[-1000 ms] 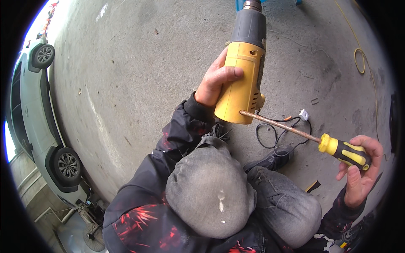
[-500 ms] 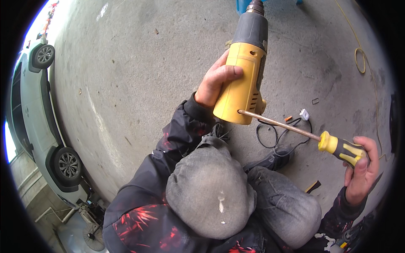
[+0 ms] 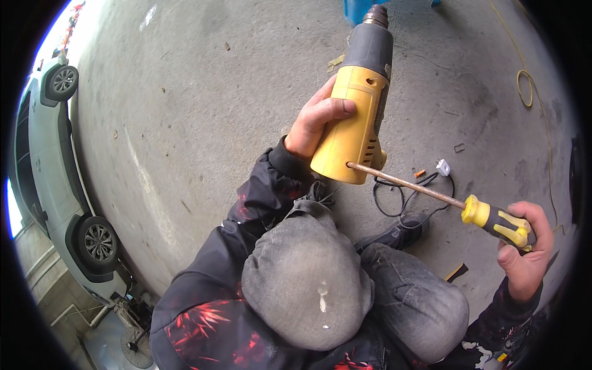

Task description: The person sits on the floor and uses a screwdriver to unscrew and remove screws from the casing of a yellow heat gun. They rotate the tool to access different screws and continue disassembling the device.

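A yellow heat gun (image 3: 345,135) with a dark grey front and a metal nozzle points away from me above the floor. My left hand (image 3: 316,119) is wrapped round its yellow body from the left, thumb on top. In my right hand (image 3: 529,253) is the black-and-yellow handle of a long screwdriver (image 3: 416,185). Its rusty shaft reaches left, and the tip sits in a screw hole near the rear end of the heat gun. The handle lies between thumb and fingers, with the thumb below it.
On the concrete floor (image 3: 203,117) beyond my shoe lies a black cord with a white plug (image 3: 443,167), beside a small orange piece (image 3: 420,173). A yellow hose (image 3: 525,86) runs along the right. A pale car (image 3: 52,154) stands at left; a blue object (image 3: 356,11) is at the top.
The right thumb has moved down and away from the handle's side, and the fingers have shifted round the handle. The heat gun has dipped slightly toward me; the screwdriver tip stays in the hole.
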Demonstrator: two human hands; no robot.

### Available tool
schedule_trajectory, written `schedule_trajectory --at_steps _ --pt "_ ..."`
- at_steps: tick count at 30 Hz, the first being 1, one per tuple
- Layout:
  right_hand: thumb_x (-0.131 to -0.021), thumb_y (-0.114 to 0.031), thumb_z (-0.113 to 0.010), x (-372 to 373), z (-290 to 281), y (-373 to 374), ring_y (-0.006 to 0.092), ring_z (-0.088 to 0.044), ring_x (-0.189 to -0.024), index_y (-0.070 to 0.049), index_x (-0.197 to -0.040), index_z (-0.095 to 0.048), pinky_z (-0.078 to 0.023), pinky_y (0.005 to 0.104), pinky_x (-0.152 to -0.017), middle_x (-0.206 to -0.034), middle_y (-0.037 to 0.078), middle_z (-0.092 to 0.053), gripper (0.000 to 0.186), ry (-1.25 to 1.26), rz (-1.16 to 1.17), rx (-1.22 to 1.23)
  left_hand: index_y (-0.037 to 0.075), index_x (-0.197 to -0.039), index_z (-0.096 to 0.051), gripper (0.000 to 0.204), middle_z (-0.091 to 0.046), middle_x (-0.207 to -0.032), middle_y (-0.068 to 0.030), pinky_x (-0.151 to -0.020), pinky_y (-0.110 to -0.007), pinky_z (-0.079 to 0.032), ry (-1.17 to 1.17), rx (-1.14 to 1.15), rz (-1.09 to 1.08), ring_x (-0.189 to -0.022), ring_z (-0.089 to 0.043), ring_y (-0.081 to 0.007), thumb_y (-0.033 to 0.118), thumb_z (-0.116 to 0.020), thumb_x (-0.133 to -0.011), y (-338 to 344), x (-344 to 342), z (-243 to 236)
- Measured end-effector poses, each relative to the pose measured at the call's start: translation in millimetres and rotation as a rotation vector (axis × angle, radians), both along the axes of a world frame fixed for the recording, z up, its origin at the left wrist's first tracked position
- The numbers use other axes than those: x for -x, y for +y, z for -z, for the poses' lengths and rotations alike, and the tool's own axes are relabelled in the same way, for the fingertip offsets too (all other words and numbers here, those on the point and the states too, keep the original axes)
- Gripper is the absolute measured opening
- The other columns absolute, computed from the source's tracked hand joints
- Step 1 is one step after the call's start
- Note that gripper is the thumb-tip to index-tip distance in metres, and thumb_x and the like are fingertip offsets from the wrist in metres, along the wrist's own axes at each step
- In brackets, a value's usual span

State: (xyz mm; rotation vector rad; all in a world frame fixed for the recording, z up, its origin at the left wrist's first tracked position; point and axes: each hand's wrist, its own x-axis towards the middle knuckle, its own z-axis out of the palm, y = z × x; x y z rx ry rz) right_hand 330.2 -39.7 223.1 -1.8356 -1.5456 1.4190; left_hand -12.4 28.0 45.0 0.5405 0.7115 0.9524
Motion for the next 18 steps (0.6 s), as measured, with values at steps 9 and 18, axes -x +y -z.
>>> schedule_trajectory --at_steps 9,18 --pt "-0.072 -0.024 -0.082 19.0 8.8 12.5 0.0164 -0.064 -0.074 0.002 -0.103 -0.063 -0.05 0.0279 -0.069 -0.085 0.011 -0.067 0.045 -0.105 -0.187 -0.329 0.001 -0.132 -0.041 0.062 -0.057 -0.111 -0.0154 -0.083 -0.037 -0.052 0.018 -0.018 0.002 -0.095 -0.06 -0.0237 0.023 -0.067 -0.081 0.6 7.6 -3.1" --pt "-0.07 -0.011 -0.082 -7.1 8.1 9.5 0.0118 -0.064 -0.075 0.001 -0.103 -0.065 -0.05 0.0247 -0.07 -0.084 0.008 -0.068 0.039 0.026 -0.139 -0.27 -0.005 -0.132 -0.042 0.075 -0.055 -0.118 -0.019 -0.088 -0.045 -0.052 0.121 0.004 0.081 -0.105 -0.059 -0.0319 0.037 -0.066 -0.075 0.2 -10.8 0.6"
